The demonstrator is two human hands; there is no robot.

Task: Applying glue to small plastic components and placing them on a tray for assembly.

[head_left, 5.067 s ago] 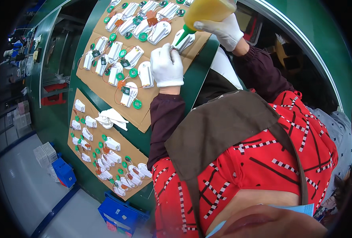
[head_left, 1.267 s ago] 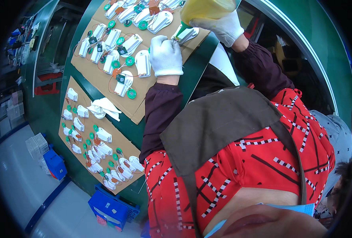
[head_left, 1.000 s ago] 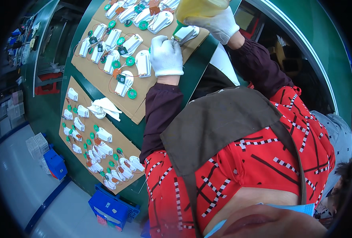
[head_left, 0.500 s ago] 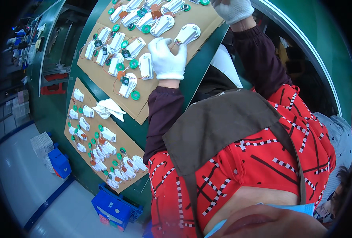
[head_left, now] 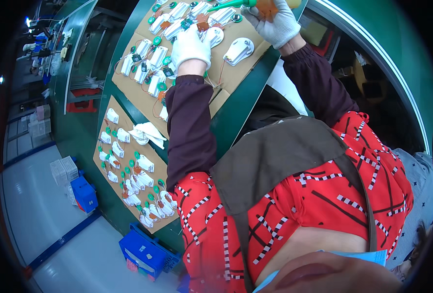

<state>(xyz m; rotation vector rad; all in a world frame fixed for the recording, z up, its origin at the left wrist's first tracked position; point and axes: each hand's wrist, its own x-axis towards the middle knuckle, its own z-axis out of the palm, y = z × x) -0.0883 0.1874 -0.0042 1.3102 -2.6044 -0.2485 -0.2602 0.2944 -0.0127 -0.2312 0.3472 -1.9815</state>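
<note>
My right hand (head_left: 276,25), in a white glove, grips a squeeze bottle (head_left: 290,4) with an orange-yellow body and a long green tapered nozzle (head_left: 228,5). The nozzle points left over white plastic housings at the cardboard's far side. My left hand (head_left: 191,49), also gloved, is lowered among the housings with its fingers bent together. Its fingertips are by a small green circuit board (head_left: 186,23) and an orange square piece (head_left: 202,22); what they hold, if anything, is hidden. A lone white housing (head_left: 239,51) with thin wires lies right of my left hand.
The cardboard sheet (head_left: 236,80) carries several housings with green round parts and wires. A second cardboard sheet (head_left: 110,168) on the green table holds more. A crumpled white cloth (head_left: 147,134) lies between them. Blue bins (head_left: 143,251) stand at the lower left, beside the table.
My left hand has moved away from the lone housing, farther out over the other parts. My right hand has come lower into view with the green-nozzled bottle. The view has shifted slightly.
</note>
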